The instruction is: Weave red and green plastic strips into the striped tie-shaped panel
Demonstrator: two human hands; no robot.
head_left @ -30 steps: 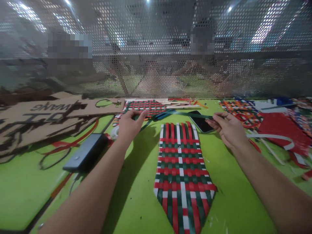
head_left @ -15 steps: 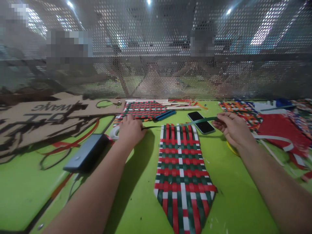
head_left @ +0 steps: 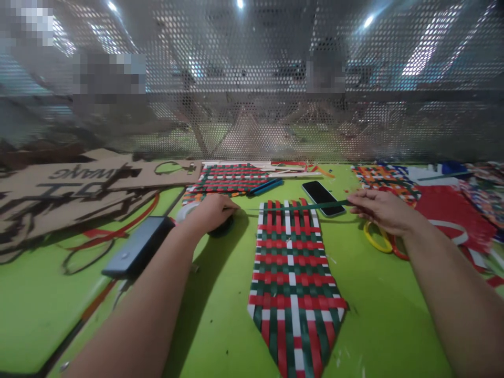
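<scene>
A thin dark green strip (head_left: 307,207) is stretched between my two hands. My left hand (head_left: 210,212) pinches its left end, and my right hand (head_left: 380,210) pinches the right end. The strip passes over the top part of a woven piece (head_left: 297,273) of red, green and white strips, which lies on the table with its pointed end toward me. Loose strip ends show at the weave's far edge. Beneath my left hand, a dark roll (head_left: 222,228) and a white roll (head_left: 186,211) are partly hidden. Behind the strip lies a phone (head_left: 318,190).
Scissors with yellow handles (head_left: 376,239) lie below my right hand. On the left are a grey power bank (head_left: 137,247) and cut cardboard (head_left: 79,184). Blue pens (head_left: 265,186) rest by another woven piece (head_left: 232,177). A perforated metal screen (head_left: 252,105) stands behind, with people beyond it.
Both hands have lowered slightly toward me, bringing the strip down over the weave's far end. The dark roll beneath my left hand and the scissor handles now show more.
</scene>
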